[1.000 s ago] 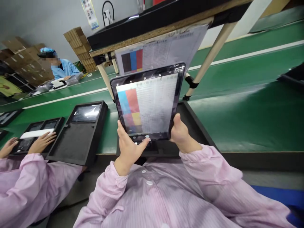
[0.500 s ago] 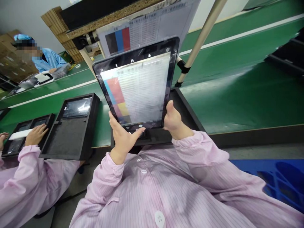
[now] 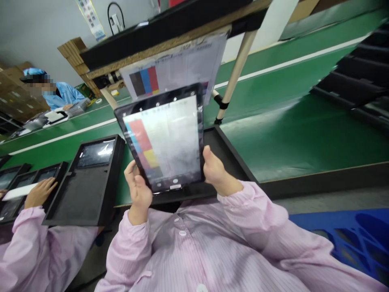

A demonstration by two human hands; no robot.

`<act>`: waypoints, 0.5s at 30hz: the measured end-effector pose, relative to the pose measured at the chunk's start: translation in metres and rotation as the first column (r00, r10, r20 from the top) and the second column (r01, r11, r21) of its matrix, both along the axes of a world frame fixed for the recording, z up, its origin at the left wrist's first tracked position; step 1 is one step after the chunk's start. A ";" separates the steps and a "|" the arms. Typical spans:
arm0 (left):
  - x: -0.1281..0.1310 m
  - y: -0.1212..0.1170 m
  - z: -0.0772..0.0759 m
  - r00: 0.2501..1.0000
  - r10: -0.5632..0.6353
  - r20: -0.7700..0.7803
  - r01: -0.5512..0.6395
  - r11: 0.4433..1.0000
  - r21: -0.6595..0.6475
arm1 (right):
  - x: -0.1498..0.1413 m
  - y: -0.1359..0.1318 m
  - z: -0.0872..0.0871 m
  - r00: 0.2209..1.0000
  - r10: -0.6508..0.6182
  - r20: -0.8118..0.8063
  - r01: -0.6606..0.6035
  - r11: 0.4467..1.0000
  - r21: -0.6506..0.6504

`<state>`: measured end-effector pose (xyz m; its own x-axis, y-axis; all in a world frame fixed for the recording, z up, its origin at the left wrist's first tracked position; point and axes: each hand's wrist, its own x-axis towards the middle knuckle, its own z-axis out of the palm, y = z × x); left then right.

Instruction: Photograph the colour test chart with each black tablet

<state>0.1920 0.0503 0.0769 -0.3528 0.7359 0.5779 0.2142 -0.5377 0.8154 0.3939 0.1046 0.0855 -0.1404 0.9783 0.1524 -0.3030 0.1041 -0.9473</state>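
Between my two hands is a tablet [image 3: 170,142] with a black frame, held tilted up with its screen facing me. My left hand [image 3: 139,195] grips its lower left edge, thumb at the front and fingers partly behind. Around the lower right edge, my right hand [image 3: 217,168] is closed with the thumb on the side. The lit screen shows a camera view of a colour chart. That printed chart sheet [image 3: 179,67] hangs from a shelf behind the tablet. Below the tablet lies a black tray [image 3: 234,156], partly hidden.
A black tray [image 3: 82,192] with one tablet in its upper slot stands on the left. Beside it, a co-worker's hand [image 3: 41,192] touches a white strip. Stacked black trays [image 3: 361,73] rise at the right. A shelf post [image 3: 237,69] stands on the green bench [image 3: 288,134].
The tablet sits lower against the chart. My left thumb has moved off the screen's lower edge to the tablet's left side. The camera view has shifted, showing more shelf and trays.
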 end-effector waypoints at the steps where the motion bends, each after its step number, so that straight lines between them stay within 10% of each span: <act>1: -0.002 0.002 0.002 0.991 -0.041 0.129 0.046 0.998 -0.038 | 0.003 -0.003 0.005 1.000 -0.001 0.022 0.000 0.999 0.054; 9: 0.025 0.008 -0.001 0.765 -0.227 0.603 0.378 0.916 -0.135 | 0.041 -0.002 0.061 0.930 -0.101 0.353 -0.118 0.829 0.547; 15: 0.052 0.011 -0.013 0.772 -0.083 0.631 0.308 0.916 -0.256 | 0.075 0.006 0.052 0.804 -0.321 0.501 -0.048 0.804 0.593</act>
<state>0.2438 0.0618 0.0643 -0.3673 0.9300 0.0122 -0.4540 -0.1907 0.8703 0.4691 0.1106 0.1371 -0.2506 0.7550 0.6060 0.3133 0.6555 -0.6871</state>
